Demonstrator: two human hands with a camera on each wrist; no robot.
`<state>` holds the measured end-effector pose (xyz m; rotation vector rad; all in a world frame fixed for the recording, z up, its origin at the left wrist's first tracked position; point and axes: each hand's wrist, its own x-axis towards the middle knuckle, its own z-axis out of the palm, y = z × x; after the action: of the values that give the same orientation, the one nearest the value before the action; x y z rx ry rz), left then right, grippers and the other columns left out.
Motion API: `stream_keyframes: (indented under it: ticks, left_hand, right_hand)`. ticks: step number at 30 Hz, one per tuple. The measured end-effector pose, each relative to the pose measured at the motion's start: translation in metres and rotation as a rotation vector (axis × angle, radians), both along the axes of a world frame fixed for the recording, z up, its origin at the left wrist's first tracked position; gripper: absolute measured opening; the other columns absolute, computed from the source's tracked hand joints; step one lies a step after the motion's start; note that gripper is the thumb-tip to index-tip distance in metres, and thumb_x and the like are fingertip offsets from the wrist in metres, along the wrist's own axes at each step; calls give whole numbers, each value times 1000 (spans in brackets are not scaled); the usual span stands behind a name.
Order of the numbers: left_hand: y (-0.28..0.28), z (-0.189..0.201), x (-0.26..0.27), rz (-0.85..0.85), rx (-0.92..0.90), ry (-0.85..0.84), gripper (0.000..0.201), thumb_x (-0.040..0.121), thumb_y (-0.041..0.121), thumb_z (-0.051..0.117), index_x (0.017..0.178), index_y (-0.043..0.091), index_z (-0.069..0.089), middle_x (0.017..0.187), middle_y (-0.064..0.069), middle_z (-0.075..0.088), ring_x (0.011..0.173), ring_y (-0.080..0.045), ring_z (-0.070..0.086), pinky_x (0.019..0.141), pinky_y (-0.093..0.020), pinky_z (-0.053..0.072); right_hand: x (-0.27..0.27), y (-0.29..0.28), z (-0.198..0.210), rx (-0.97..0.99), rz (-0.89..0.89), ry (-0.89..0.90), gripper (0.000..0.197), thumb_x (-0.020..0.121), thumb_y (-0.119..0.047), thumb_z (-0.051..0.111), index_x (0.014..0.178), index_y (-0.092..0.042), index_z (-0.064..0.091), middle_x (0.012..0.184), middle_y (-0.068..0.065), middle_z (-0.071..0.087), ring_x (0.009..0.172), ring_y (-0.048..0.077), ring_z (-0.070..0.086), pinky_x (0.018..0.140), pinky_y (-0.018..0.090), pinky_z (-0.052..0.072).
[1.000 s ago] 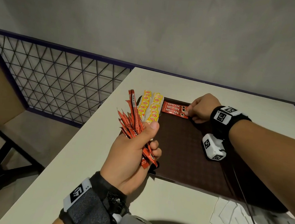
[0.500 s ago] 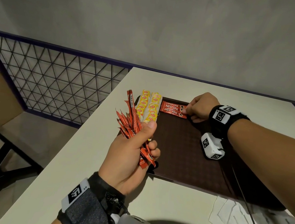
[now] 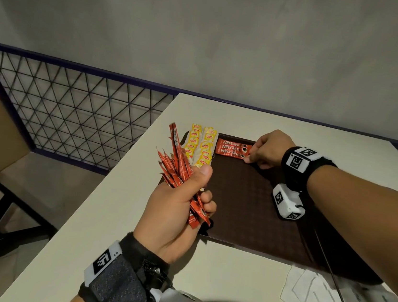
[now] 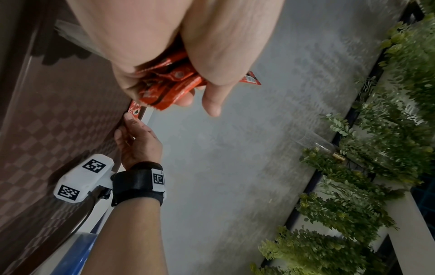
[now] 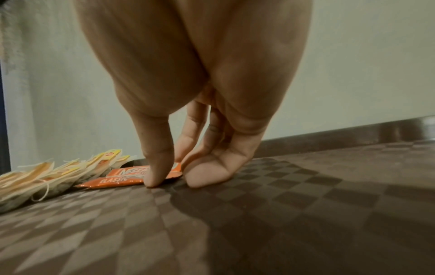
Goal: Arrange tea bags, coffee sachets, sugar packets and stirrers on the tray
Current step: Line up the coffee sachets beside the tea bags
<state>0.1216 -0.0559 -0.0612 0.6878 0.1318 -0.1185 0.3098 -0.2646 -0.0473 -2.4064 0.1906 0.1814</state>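
**Coffee sachets squared up at the tray's far edge**

Over the last second the laid-down coffee sachets (image 3: 232, 149) have gone from slightly skewed to a tidy stack of red strips, parallel to the far rim of the tray (image 3: 247, 219). The right hand (image 3: 267, 148) has barely moved — its thumb and fingertips (image 5: 207, 173) stay down at the sachets' right-hand end, touching them and the tray floor. Whether it pinches the nearest sachet or only nudges it, I cannot tell. The left hand (image 3: 175, 213) has not shifted either: it remains clamped round a fanned bundle of red sachets (image 3: 178, 171), held above the tray's left edge.

Judging from this, the coffee row is only begun; most of its stock is still in the left fist, and neither sugar packets nor stirrers have reached the tray.

The tea bags (image 3: 199, 146) sit in two columns in the far-left corner, just beside the coffee sachets' left ends, so that corner is tight. The far rim is close behind the sachets. Toward the near and right sides the checkered tray floor lies open — ample room for further rows. White papers (image 3: 325, 299) lie on the table (image 3: 110, 215) off the tray's near-right corner.
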Motion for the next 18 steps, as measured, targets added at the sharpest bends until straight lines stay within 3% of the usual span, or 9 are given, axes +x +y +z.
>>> stream_keyframes:
  ticks: [7,11,13,18]
  left_hand:
    - [2,4,-1,-53,-34,71,18,89,18,73,98,8,61,75,-6,51,54,-13,47,50,-25,39]
    - [4,7,-5,-165,-101,91,24,89,17,65,111,6,62,78,-8,54,53,-15,46,48,-25,39]
    - [4,9,-7,-214,-77,78,29,92,18,61,118,6,63,80,-9,55,54,-16,47,48,-25,40]
    - [1,11,-14,-364,18,-5,27,95,16,56,117,3,65,84,-10,59,53,-15,48,46,-22,40]
  right_hand:
    - [-9,0,9,87,-11,-38,26,74,-17,93,88,-2,77,81,12,76,69,20,70,67,33,65]
    - [-39,19,35,245,64,-149,26,86,-26,85,91,-4,74,83,15,75,68,20,68,59,28,57]
    - [-62,33,53,357,161,-178,26,89,-29,81,95,-5,73,85,14,75,68,21,65,61,31,56]
    - [-122,58,87,506,375,-213,22,92,-29,77,103,-11,75,86,5,72,60,13,60,57,31,53]
